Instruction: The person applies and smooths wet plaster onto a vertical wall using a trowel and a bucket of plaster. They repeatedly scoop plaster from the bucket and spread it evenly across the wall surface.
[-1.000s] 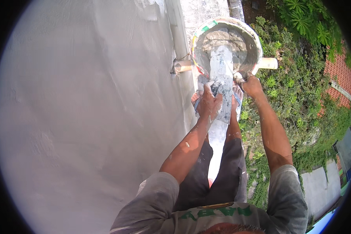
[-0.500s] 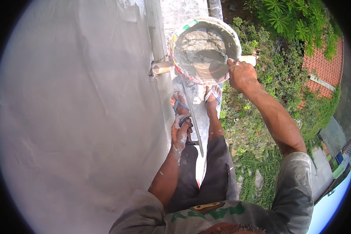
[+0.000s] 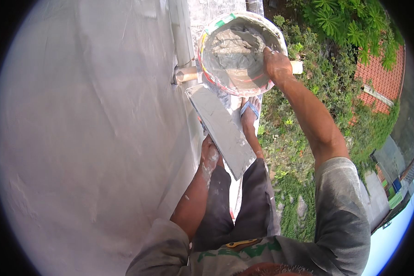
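Note:
My left hand [image 3: 209, 152] is closed round the grip of a plastering trowel [image 3: 223, 131], mostly hidden beneath its long, flat grey blade. The blade's broad face is turned up and slants from near the bucket down toward my right leg. A round bucket [image 3: 205, 69] with a mortar-smeared rim stands ahead of me, with wet grey mortar [image 3: 237, 50] inside. Over its right rim my right hand [image 3: 277, 64] is closed, fingers reaching into the bucket. It grips a mortar-coated tool, whose working end is hidden by the hand and mortar.
A smooth grey plastered wall [image 3: 92, 138] fills the left side. A pole [image 3: 186, 74] passes crosswise under the bucket. My sandalled foot [image 3: 249, 110] stands on a narrow pale plank [image 3: 211, 14]. Beyond its right edge, far below, are shrubs [image 3: 303, 106] and a red tiled roof [image 3: 377, 83].
The trowel in my left hand has turned from edge-on to flat, its face now upward. My right hand has moved slightly left and up, further over the bucket.

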`<action>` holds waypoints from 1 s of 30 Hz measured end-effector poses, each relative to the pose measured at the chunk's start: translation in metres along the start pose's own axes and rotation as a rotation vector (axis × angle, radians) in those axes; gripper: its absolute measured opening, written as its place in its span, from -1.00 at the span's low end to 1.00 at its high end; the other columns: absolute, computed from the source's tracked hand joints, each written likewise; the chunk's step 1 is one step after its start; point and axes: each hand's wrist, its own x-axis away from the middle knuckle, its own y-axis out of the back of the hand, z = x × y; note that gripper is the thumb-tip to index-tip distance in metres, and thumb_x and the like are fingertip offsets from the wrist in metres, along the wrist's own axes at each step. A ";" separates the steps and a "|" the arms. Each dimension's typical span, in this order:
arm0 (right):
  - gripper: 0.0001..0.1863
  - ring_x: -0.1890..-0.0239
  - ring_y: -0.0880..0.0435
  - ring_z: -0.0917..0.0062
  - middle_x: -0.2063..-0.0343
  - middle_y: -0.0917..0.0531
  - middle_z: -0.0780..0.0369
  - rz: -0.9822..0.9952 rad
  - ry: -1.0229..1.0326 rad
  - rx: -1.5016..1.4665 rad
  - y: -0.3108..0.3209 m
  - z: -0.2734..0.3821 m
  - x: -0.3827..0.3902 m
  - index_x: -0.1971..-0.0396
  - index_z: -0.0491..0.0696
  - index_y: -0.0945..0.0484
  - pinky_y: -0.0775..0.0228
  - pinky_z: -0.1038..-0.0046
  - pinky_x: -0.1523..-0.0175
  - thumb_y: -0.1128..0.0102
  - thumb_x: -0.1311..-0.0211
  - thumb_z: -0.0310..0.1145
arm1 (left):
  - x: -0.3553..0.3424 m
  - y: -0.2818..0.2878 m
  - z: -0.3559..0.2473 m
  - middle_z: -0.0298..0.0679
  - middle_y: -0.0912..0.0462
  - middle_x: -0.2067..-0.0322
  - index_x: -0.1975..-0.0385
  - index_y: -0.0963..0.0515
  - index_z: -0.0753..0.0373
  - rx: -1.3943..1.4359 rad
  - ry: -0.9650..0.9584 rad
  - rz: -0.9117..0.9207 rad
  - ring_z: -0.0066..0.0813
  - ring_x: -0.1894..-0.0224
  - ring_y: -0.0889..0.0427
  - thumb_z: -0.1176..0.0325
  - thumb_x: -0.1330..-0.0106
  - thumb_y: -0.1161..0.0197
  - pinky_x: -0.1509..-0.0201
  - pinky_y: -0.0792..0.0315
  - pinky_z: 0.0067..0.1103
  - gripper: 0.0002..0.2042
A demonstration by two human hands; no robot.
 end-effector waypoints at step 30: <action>-0.43 0.26 -0.55 0.67 0.26 -0.66 0.24 0.217 -0.145 -1.271 -0.072 -0.018 0.147 -0.03 -0.21 -0.42 -0.42 0.59 0.16 -0.29 0.11 -0.60 | -0.057 0.005 -0.023 -0.29 -0.58 0.28 0.24 -0.50 0.33 -0.034 -0.128 -0.114 -0.53 0.21 -0.58 0.60 -0.17 -0.03 0.13 -0.48 -0.58 -0.82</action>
